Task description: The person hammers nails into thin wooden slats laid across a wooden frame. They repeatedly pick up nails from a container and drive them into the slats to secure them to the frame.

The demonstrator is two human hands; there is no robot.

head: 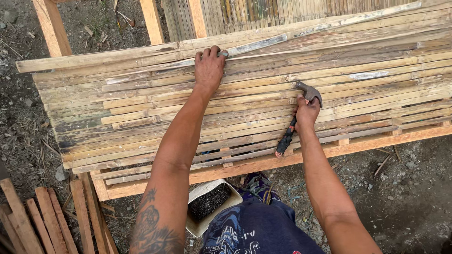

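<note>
My left hand (208,68) lies flat on a panel of split bamboo slats (141,108), its fingertips pressing the far slats near the panel's top edge. Gripped close to its head by my right hand (306,113) is a claw hammer (308,91); its black handle with a red tip hangs down toward me. The hammer head rests just above the slats at the middle right. The slats lie side by side on an orange-brown wooden frame (263,162), running left to right.
A white tub of dark nails (209,202) sits on the ground by my knee under the frame's near edge. Loose wooden strips (52,221) lie at the lower left. Another bamboo panel (263,11) stands beyond. Dirt ground with debris surrounds the frame.
</note>
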